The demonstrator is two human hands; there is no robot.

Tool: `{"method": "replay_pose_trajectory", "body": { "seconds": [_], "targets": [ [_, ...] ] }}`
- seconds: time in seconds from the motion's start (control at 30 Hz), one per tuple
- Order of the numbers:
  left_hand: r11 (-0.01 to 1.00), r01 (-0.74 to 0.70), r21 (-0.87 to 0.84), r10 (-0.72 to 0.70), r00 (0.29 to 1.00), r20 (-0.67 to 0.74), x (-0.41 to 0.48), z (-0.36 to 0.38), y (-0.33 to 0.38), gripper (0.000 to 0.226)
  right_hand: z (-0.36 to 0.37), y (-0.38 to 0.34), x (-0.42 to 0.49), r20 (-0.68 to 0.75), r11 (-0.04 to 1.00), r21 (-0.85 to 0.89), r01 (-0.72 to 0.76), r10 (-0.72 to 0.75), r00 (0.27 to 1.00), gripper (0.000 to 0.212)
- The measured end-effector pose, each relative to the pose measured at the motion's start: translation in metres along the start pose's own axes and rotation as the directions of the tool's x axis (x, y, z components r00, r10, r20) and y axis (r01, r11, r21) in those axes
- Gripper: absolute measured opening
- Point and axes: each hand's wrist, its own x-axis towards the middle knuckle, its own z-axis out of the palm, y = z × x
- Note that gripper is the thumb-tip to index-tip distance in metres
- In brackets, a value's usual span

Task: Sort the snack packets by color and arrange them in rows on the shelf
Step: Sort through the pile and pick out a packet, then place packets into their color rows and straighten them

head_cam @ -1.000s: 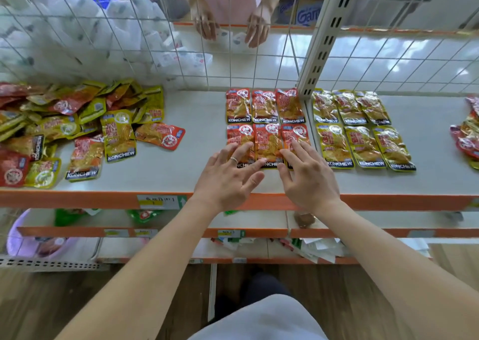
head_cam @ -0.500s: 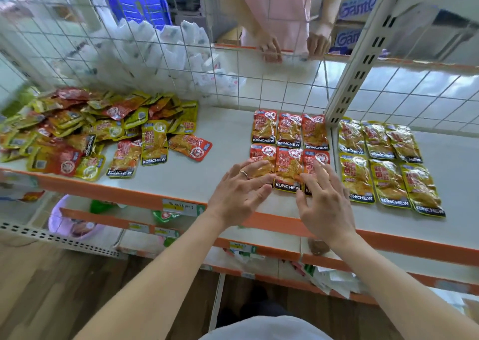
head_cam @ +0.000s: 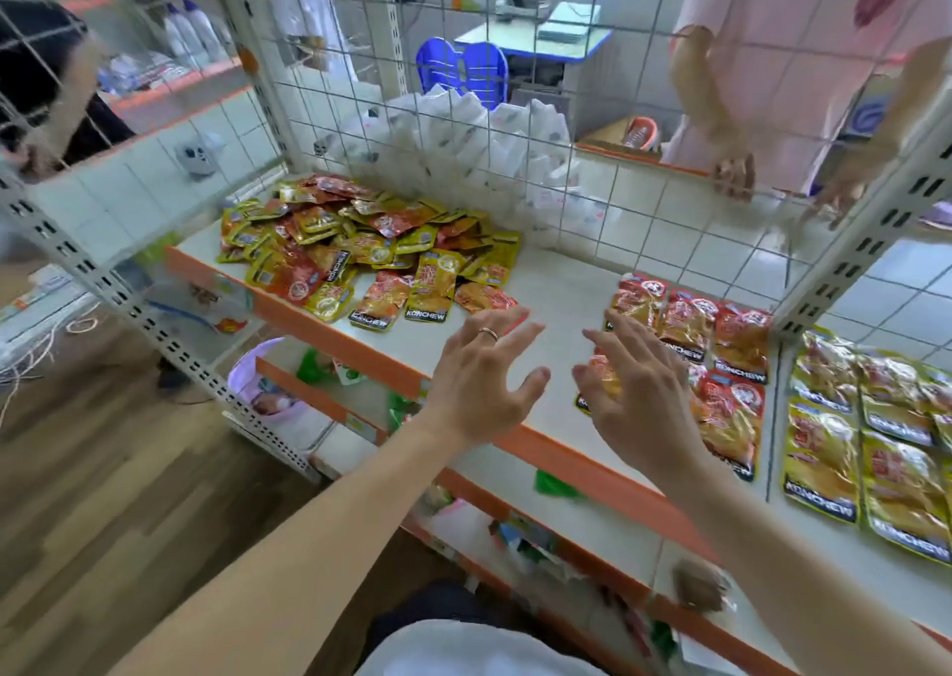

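- Since half a second ago, both my hands have come off the front row of red packets. The view has swung left, so the mixed pile now sits mid-frame.
- Mixed pile: red and yellow packets are heaped together at the left end of the shelf, overlapping, with a few loose ones along the near edge. Not yet sorted.
- Left hand: it is over bare shelf between the pile and the rows, palm down, fingers straight and spread, ring visible, holding nothing. The fingertips reach about to the nearest loose packet, but I cannot resolve whether they touch it.
- Right hand: the fingers are apart and relaxed with nothing gripped, above the left end of the front red row. It hides part of that packet, and I cannot tell whether it touches or hovers.
- Red packets: two rows lie flat and edge to edge, left of the upright post.
- Yellow packets: two rows likewise, right of the post. The far end runs out of frame.
- Step in hand, my reading: the red block is squared up and I am in transit back to the pile for the next packet.
- Next move calls for carrying the left hand onto the pile's near edge and choosing a packet whose colour is plain. I pinch that one alone so overlapping neighbours do not drag along, then lay it beside its own colour, in line with the row.
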Motion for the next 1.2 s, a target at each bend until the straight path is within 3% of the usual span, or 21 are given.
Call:
{"method": "replay_pose_trajectory", "body": {
  "seconds": [0.07,0.2,0.7,1.2],
  "targets": [
    [0.999,0.051,0.008,-0.051,0.998,-0.034,-0.005,-0.009,-0.009,0.062,0.005,-0.010,0.007,0.048,0.999,0.004,0.042,-0.042,0.998,0.049],
    [0.971,0.145,-0.190,-0.164,0.982,-0.090,-0.014,-0.024,-0.029,0.055,0.015,-0.028,0.014,0.114,0.997,0.034,0.069,-0.073,0.991,0.045],
    [0.955,0.225,-0.193,-0.236,0.971,-0.035,-0.001,-0.055,-0.108,0.053,0.069,-0.089,0.062,0.155,0.998,0.022,0.059,-0.062,0.986,0.054],
    [0.956,0.232,-0.178,-0.237,0.971,-0.010,0.017,-0.093,-0.240,0.068,0.166,-0.179,0.136,0.161,0.995,0.094,-0.023,0.008,0.987,0.040]
  ]
}}
